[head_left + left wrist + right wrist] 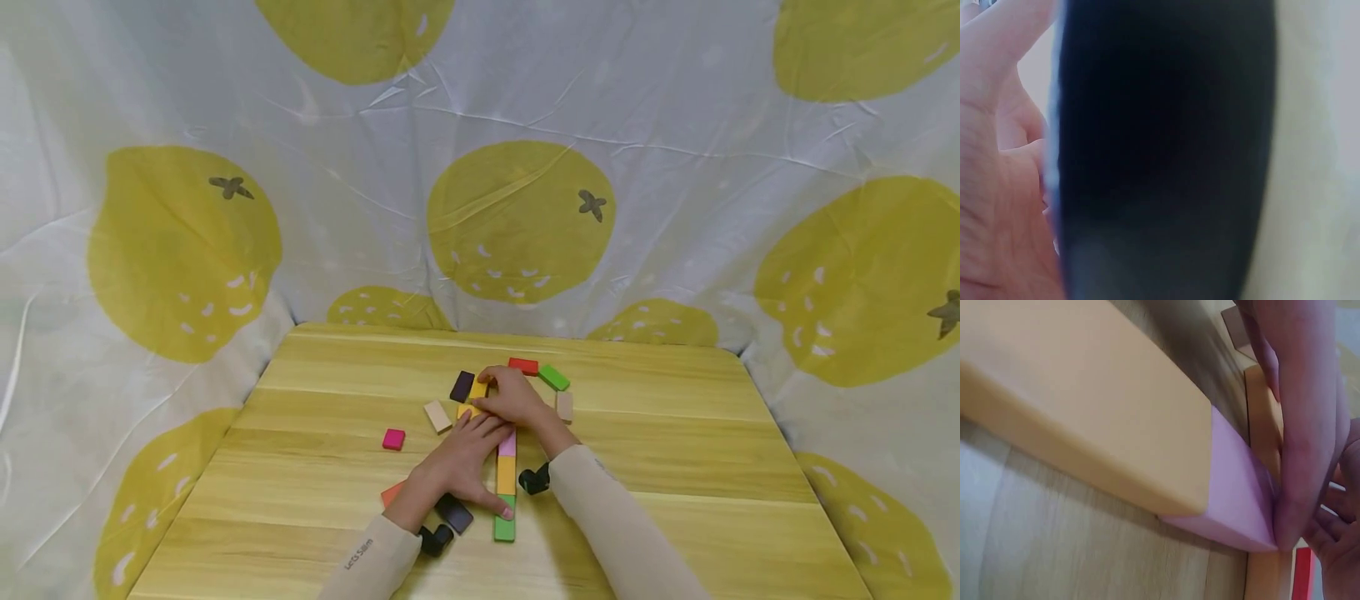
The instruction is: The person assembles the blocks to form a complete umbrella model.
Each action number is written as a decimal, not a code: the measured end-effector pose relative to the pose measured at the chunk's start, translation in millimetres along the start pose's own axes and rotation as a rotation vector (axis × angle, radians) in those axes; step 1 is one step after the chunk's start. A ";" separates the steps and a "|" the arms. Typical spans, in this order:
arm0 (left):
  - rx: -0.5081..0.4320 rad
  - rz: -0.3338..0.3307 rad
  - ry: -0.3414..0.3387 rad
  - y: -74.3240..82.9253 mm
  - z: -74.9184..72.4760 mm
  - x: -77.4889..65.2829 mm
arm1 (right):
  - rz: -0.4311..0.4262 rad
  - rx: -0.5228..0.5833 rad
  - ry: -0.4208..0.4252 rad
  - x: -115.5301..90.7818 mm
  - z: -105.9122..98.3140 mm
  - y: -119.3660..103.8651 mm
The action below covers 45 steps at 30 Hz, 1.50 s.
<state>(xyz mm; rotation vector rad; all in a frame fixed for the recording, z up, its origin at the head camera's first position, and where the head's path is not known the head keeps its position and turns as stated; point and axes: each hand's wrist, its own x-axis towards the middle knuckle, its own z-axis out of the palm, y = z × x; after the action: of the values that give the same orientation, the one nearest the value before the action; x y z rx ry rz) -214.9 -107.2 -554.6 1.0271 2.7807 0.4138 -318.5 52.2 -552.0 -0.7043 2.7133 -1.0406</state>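
Note:
In the head view, my left hand (461, 458) lies spread over a line of coloured wooden blocks. Its thumb touches the green block (505, 531) at the near end, and its fingertips reach an orange block (467, 411) at the far end. My right hand (516, 395) reaches across from the right, pinching another orange block (477, 389) between thumb and index finger. Between the hands run a pink block (507, 443) and a yellow-orange block (506, 475) end to end; the right wrist view shows the pink block (1235, 487) close up. A dark shape blocks most of the left wrist view.
A dark block (462, 386), a beige block (437, 417) and a magenta block (393, 439) lie left on the wooden table (675, 442). Red (523, 366), green (553, 377) and beige (565, 407) blocks sit beyond the right hand. A grey-black block (454, 514) lies below the left hand.

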 end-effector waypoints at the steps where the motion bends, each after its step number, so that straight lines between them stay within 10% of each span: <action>1: 0.003 0.001 0.002 -0.1 -0.1 0.1 | 0.001 -0.002 0.002 0.9 1.3 -0.7; 17: 0.013 0.001 -0.003 0.8 3.2 1.4 | -0.041 -0.008 -0.017 -3.7 3.1 1.6; 45: -0.009 -0.003 0.002 3.9 -0.4 -4.8 | 0.014 -0.109 0.057 -73.9 -68.8 61.8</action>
<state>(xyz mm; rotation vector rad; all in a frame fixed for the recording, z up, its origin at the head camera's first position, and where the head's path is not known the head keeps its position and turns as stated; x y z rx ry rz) -209.0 -107.6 -552.9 1.0206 2.7799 0.4265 -297.2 168.3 -543.5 -0.6812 2.8382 -0.9291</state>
